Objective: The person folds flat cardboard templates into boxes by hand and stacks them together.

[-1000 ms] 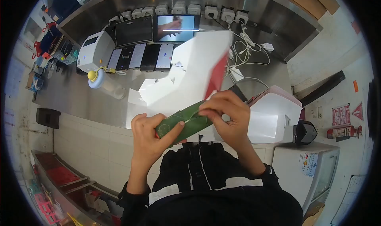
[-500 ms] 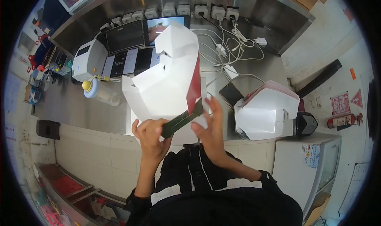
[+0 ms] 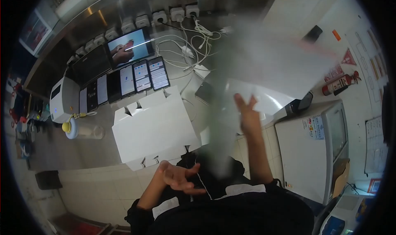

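My left hand (image 3: pixel 179 178) is in front of my body, palm turned up and fingers spread, with nothing in it. In front of it, a flat white cardboard box blank (image 3: pixel 154 128) with notched edges lies at the table's front edge. My right hand (image 3: pixel 248 117) reaches to the right, its fingers apart and overlapping a white surface. A folded cardboard box (image 3: pixel 272 57), white with a dark green side, is smeared by motion around and above this hand. Behind it, the other white boxes on the right are partly hidden.
Several phones (image 3: pixel 127 79) lie in a row before a lit tablet (image 3: pixel 130 47). White cables (image 3: pixel 194 41) tangle behind them. A white label printer (image 3: pixel 64 99) and a yellow-capped bottle (image 3: pixel 84 130) stand left. A white fridge cabinet (image 3: pixel 303 152) is at the right.
The folded box has moved from between my hands to the right, uncovering the phones and flat blank. My left hand has let go and dropped lower; my right hand has moved right. The view has turned.
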The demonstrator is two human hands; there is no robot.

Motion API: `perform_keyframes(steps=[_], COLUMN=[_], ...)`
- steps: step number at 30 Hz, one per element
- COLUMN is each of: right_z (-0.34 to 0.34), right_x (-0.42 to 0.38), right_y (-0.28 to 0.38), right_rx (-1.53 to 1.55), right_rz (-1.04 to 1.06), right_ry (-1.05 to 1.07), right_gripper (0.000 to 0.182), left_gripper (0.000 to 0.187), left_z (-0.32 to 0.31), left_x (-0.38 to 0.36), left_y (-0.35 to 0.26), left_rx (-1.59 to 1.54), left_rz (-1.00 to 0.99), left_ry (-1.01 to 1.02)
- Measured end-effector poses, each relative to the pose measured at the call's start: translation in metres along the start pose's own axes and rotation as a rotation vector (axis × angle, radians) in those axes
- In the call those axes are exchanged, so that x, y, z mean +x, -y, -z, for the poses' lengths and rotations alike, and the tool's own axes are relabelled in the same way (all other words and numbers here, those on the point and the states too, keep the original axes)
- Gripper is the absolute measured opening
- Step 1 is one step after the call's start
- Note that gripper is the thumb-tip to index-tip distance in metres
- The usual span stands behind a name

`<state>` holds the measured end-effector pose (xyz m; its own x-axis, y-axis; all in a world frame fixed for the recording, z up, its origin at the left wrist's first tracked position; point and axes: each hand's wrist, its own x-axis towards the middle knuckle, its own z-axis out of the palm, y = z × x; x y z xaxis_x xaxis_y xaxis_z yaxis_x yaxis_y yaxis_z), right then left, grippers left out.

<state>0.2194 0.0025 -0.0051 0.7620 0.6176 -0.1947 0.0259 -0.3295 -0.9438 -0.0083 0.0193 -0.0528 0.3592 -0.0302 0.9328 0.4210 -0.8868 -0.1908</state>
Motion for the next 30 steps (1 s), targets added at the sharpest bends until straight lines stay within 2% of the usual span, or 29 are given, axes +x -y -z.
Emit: perform_keyframes(steps=[2,4,7,8,10,11,13,14,16,17,19,20,22,26,30], right_z=[0.044,0.076,0.107,0.107,0.112,0.111,0.106,0.107,0.113,0.116,0.124,0.128,0.13,0.131,0.131], right_x=[0.032,0.049,0.07,0.076,0.086,0.085,0.082,0.087,0.107,0.118,0.139,0.144,0.147,0.145,0.136], right_y=[-0.028,-0.051,-0.085,-0.096,-0.107,-0.104,-0.101,-0.108,-0.134,-0.147,-0.158,-0.16,-0.161,-0.151,-0.14], right_rx=[-0.169,-0.286,-0.462,-0.643,-0.996,-0.996,-1.086,-1.084,-1.148,-1.147,-0.836,-0.834,-0.867,-0.95,-0.854], right_rz=[0.254,0.295,0.358,0.461,0.056,0.054,0.239,0.234,0.508,0.503,0.212,0.211,0.151,0.124,0.151], right_ry=[0.015,-0.092,-0.252,-0.359,-0.297,-0.297,-0.515,-0.512,-0.673,-0.672,-0.345,-0.345,-0.187,-0.159,-0.211], right_gripper=[0.06,0.051,0.04,0.034,0.037,0.037,0.039,0.039,0.046,0.046,0.055,0.055,0.063,0.063,0.06], left_gripper=[0.058,0.054,0.037,0.035,0.034,0.037,0.047,0.052,0.058,0.057,0.056,0.056,0.053,0.052,0.047], left_z=[-0.004,-0.011,-0.036,-0.039,-0.051,-0.061,-0.086,-0.103,-0.132,-0.144,-0.15,-0.149,-0.144,-0.146,-0.155], left_x=[0.002,0.006,0.033,0.042,0.054,0.059,0.059,0.054,0.034,0.021,0.008,0.004,-0.007,-0.033,-0.04], left_y=[-0.005,-0.011,-0.018,-0.02,-0.024,-0.025,-0.024,-0.02,-0.014,-0.012,-0.011,-0.013,-0.019,-0.022,-0.021], left_rx=[-0.215,-0.325,-0.513,-0.483,-0.512,-0.57,-0.967,-0.963,-0.958,-0.897,-0.83,-0.829,-0.879,-0.89,-0.887], left_rz=[-0.017,-0.02,-0.158,-0.228,-0.308,-0.318,-0.121,-0.042,0.035,0.021,0.006,0.005,0.109,0.227,0.276], left_ry=[-0.107,-0.163,-0.227,-0.114,0.102,0.202,0.732,0.803,0.879,0.909,0.963,0.964,0.999,1.056,1.057])
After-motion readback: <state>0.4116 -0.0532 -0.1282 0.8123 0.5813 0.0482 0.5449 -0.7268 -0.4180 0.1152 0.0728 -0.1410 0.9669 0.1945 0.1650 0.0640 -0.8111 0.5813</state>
